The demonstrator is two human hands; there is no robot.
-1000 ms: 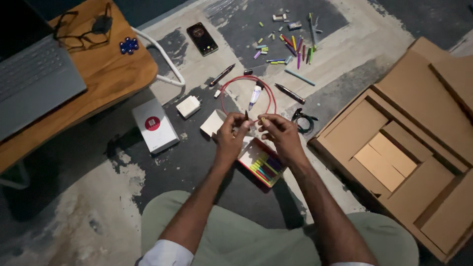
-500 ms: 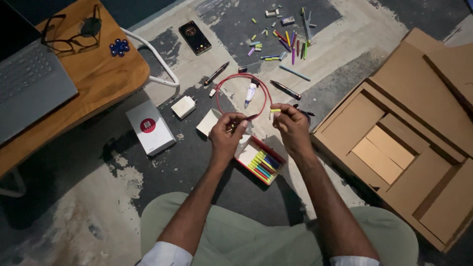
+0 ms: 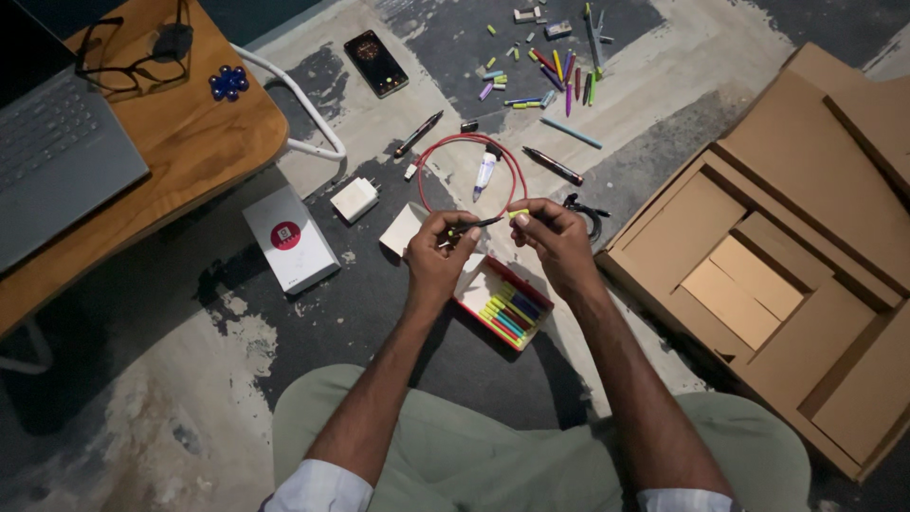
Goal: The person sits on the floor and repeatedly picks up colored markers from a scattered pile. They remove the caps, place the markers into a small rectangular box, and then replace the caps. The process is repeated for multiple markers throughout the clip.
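Seen from above, over a patchy grey floor (image 3: 171, 417). Left hand (image 3: 438, 254) curled, fingertips pinched together on a thin dark pen (image 3: 477, 226) that points toward the right. Right hand (image 3: 559, 237) just beside, thumb and forefinger clamped on a small yellow cap (image 3: 518, 214) at the pen's far end; whether cap and pen touch, hard to tell. Directly below both hands, an open red tray of coloured markers (image 3: 502, 308), lying flat, partly hidden by the wrists. Just beyond the fingers, a red cable looped in a ring (image 3: 428, 163) with a small white tube (image 3: 484, 174) inside it. Near the left hand, a white card (image 3: 400, 229), a white charger block (image 3: 354, 199) and a white box with a red dot (image 3: 289, 239). Farther up, scattered crayons and pens (image 3: 545, 71) and a dark phone (image 3: 375, 63). At right, opened cardboard packaging (image 3: 777, 246). At upper left, a wooden table (image 3: 190, 142) bearing a laptop (image 3: 57, 161) and spectacles (image 3: 128, 66).
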